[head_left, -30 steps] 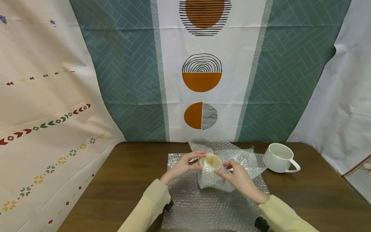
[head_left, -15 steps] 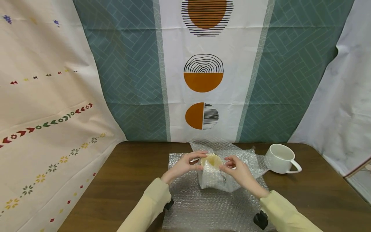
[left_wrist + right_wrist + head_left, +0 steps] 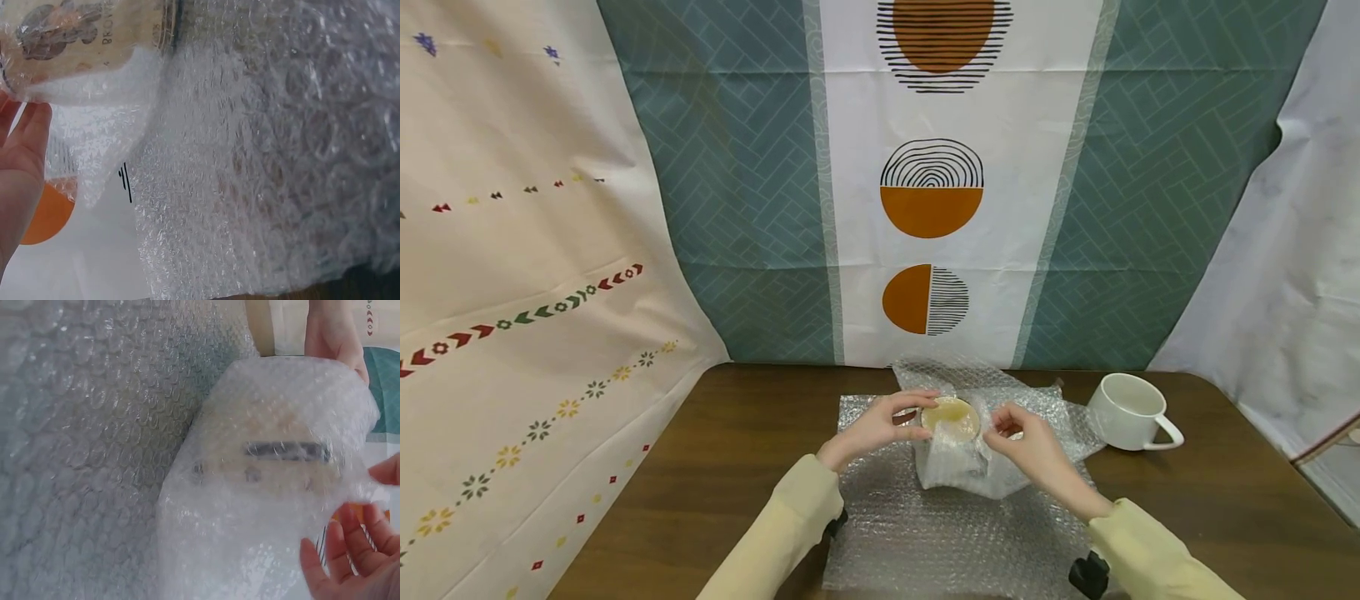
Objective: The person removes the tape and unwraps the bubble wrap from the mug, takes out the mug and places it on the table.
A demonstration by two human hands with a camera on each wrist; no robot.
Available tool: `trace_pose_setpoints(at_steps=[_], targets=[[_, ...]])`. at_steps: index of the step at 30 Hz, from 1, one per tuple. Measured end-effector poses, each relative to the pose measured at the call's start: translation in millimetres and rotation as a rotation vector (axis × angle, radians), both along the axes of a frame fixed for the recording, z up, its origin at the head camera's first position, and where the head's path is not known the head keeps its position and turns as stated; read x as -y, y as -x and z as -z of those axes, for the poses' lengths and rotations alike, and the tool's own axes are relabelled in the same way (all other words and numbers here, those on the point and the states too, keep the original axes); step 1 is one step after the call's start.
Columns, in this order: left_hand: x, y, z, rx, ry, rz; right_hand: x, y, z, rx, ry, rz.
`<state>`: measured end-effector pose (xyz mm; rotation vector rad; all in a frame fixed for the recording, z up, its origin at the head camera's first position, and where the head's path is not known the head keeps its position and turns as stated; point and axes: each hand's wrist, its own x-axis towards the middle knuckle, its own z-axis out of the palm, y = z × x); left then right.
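Note:
A cream cup stands in the middle of the table, partly wrapped in bubble wrap. Dark print on the cup shows through the film in the left wrist view. My left hand holds the cup's left side near the rim, fingers behind and thumb in front. At the right of the rim, my right hand pinches an edge of the wrap between thumb and fingers. In the right wrist view, bubble wrap covers most of the cup's side.
A white mug stands at the back right, handle turned right, with a corner of the wrap against it. The loose sheet spreads over the brown wooden table. Patterned cloths hang behind and at the sides.
My right hand has shifted slightly right and its fingertips have drawn together on the wrap's edge. The film at the cup's mouth has changed shape. My left hand keeps its hold.

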<state>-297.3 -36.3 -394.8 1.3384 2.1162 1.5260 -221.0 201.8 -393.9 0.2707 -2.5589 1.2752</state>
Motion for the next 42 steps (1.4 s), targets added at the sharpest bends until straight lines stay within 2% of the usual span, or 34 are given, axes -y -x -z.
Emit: trace_pose_setpoints(at_steps=[5,7,12,14,16,27,31,42], targets=[[0.2,0.6,-0.8,0.0,0.002,0.006,-7,-8.3,0.5,0.021,0.02,-0.039],[0.1,0.6,-1.1,0.004,0.006,0.0,-6,-16.5,-7.3,0.028,0.03,-0.061],[0.4,0.3,-1.9,-0.003,0.027,-0.016,-13,-24.0,-6.2,0.022,0.014,-0.145],[0.6,0.0,-2.1,-0.004,0.032,-0.019,-20,-21.1,4.0,0.019,-0.006,-0.166],[1.0,-0.3,-2.4,-0.002,0.034,-0.023,-24,-22.1,7.6,0.012,-0.02,-0.186],[1.0,-0.6,-4.2,0.014,0.033,-0.025,-40,-34.9,16.8,0.006,-0.086,-0.447],[1.5,-0.2,-4.7,0.019,0.034,-0.028,-43,-36.3,20.2,0.004,-0.139,-0.501],[1.5,-0.3,-4.3,0.029,0.047,-0.023,-49,-39.6,27.2,0.193,-0.167,-0.682]])
